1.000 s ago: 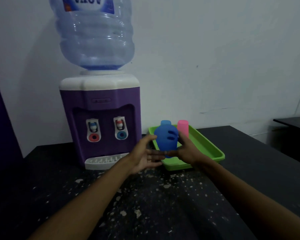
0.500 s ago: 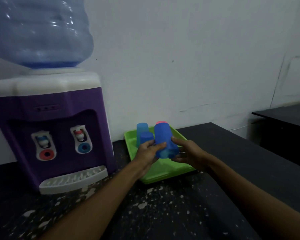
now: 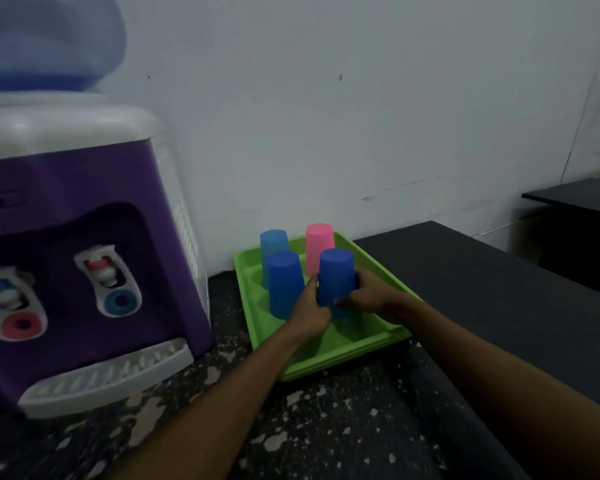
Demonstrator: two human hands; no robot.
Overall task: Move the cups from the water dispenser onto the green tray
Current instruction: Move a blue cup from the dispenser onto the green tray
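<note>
Four upturned cups on the green tray (image 3: 326,362), one held by both hands.

Counted on the tray: three blue cups, one pink cup (image 3: 319,245). The left hand (image 3: 310,315) and right hand (image 3: 368,299) close their grip on the front-right dark blue cup (image 3: 336,275). The tray lies on the worktop (image 3: 326,427), right of the water dispenser (image 3: 84,254).
</note>
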